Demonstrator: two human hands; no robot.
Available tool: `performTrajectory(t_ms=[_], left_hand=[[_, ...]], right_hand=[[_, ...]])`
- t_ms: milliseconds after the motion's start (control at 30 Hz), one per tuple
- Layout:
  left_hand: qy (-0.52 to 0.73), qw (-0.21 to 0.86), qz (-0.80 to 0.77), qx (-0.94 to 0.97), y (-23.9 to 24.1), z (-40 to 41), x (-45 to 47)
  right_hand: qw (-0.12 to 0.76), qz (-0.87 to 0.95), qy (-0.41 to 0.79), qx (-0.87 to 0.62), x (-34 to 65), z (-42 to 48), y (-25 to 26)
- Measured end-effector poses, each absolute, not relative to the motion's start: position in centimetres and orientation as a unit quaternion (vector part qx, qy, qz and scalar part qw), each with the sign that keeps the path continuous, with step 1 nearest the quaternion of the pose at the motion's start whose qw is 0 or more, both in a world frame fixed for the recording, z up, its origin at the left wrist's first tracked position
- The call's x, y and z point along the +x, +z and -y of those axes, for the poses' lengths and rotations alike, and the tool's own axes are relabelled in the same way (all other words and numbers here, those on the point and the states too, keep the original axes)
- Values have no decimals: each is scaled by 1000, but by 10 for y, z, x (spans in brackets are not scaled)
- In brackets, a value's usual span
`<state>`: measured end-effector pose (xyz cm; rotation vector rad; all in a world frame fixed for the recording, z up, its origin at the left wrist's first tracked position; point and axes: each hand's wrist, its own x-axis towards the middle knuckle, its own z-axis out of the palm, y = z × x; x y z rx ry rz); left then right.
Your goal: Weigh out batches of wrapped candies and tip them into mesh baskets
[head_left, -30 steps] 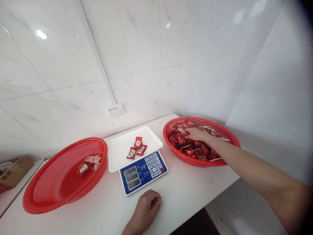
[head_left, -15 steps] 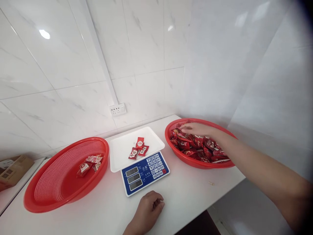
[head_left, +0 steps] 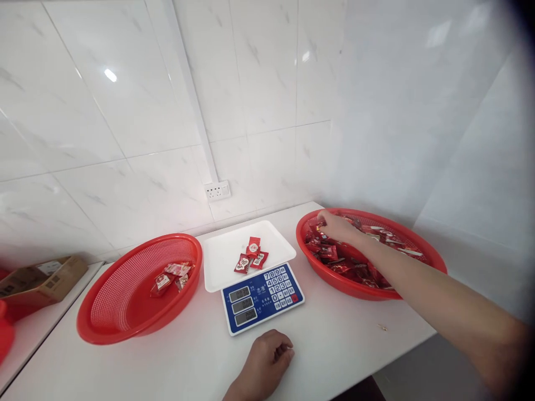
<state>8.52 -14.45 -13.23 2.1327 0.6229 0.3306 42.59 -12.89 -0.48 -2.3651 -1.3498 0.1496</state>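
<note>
Right hand [head_left: 335, 225] digs among red packets [head_left: 334, 253] in the right basket [head_left: 336, 280], curled over them (holding one? cannot tell). Left hand [head_left: 270, 359] rests loosely fisted, empty, near the scale [head_left: 261, 295]. Lifting one out likely calls for a clean pinch.

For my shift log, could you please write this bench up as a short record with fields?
Right hand: in the right red basket, on its heaped red packets; grasp unclear
Left hand: loosely curled, resting on the white table, holding nothing
Digital scale: between the baskets; three red packets on its white tray
Left red basket: a few packets
Far left: cardboard box
</note>
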Motion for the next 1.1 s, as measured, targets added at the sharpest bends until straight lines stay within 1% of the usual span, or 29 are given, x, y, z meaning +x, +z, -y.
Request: performTrajectory(t_ms=[67, 100, 167, 200, 233, 267, 333, 433, 500, 567, 633, 700, 767, 833, 900, 1000, 1100], left_hand=[[130, 429, -249, 858, -134, 144, 85], [128, 427, -249, 860, -134, 144, 85], [129, 423, -248, 862, -135, 144, 86], [130, 421, -247, 863, -136, 144, 86], [131, 420, -246, 864, -136, 144, 86], [132, 418, -246, 864, -135, 144, 86], [131, 415, -247, 866, -134, 144, 86], [129, 409, -251, 868, -133, 144, 86], [129, 406, -252, 869, -133, 144, 85], [131, 403, -251, 870, -134, 144, 85], [130, 401, -248, 872, -135, 144, 85], [128, 398, -245, 874, -136, 143, 85], [127, 395, -244, 877, -136, 144, 85], [130, 391, -243, 878, -136, 144, 85], [132, 389, -242, 879, -136, 144, 85], [130, 387, -243, 880, -136, 144, 85], [120, 389, -247, 879, -138, 143, 85]], right_hand=[[275, 480, 83, -829, 419, 138, 8], [331, 479, 128, -803, 412, 144, 15], [462, 463, 260, -711, 394, 154, 27], [515, 449, 325, -654, 383, 160, 33], [547, 439, 375, -606, 371, 165, 38], [560, 438, 408, -573, 359, 170, 43], [559, 446, 443, -540, 337, 180, 53], [546, 476, 445, -527, 311, 193, 62], [546, 515, 407, -521, 298, 200, 64], [548, 578, 317, -516, 288, 208, 64], [545, 655, 175, -493, 279, 216, 61], [533, 718, 4, -447, 274, 222, 58], [511, 748, -158, -392, 272, 227, 53], [485, 754, -271, -350, 274, 228, 47], [459, 759, -305, -346, 279, 228, 39], [443, 759, -243, -411, 289, 227, 24], [465, 755, -192, -421, 296, 226, 9]])
